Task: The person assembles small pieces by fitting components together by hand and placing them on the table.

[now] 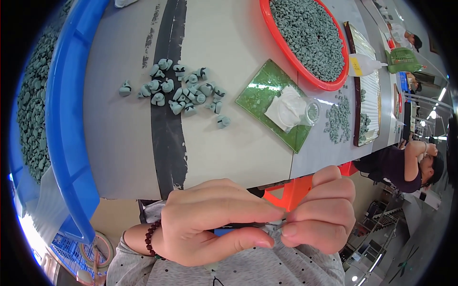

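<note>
My two hands meet close to my body, just off the table's near edge. My left hand point(205, 221), with a dark beaded bracelet at the wrist, pinches a small grey-green piece point(272, 228) between thumb and straight fingers. My right hand point(324, 214) is curled, its thumb and forefinger pressed at the same piece's right side. Fingertips cover most of the piece, so its shape is unclear. Beyond my left hand lies a loose group of small grey-green moulded pieces with dark bands point(192, 90) on the table point(229, 152).
A blue bin point(64, 114) full of grey-green parts stands left. Far right, a red basin point(344, 78) holds many tiny ones. Nearer sit a green tile point(260, 90), a clear cup point(311, 112) on white tissue, a squeeze bottle point(365, 65) and scattered bits point(338, 119). Other people sit right.
</note>
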The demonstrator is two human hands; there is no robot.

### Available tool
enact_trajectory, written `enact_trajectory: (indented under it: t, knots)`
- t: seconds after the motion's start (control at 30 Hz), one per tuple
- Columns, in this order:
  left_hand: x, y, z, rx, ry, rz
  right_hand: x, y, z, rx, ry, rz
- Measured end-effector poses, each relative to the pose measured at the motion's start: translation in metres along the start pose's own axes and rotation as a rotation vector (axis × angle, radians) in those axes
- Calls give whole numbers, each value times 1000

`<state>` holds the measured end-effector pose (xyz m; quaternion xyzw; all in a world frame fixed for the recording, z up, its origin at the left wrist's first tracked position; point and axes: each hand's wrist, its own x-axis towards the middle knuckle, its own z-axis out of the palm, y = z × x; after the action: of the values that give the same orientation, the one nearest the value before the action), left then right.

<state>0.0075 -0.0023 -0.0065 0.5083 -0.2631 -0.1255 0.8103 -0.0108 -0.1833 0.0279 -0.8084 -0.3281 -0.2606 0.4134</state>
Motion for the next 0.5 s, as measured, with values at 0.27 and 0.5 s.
enact_trajectory:
  t: [0.27, 0.5]
  knots:
    - [-2, 1, 0, -12, 1, -37, -1, 0, 3, -57, 13, -38]
    - [-3, 3, 1, 21, -5, -42, 5, -3, -6, -130, -163, -77]
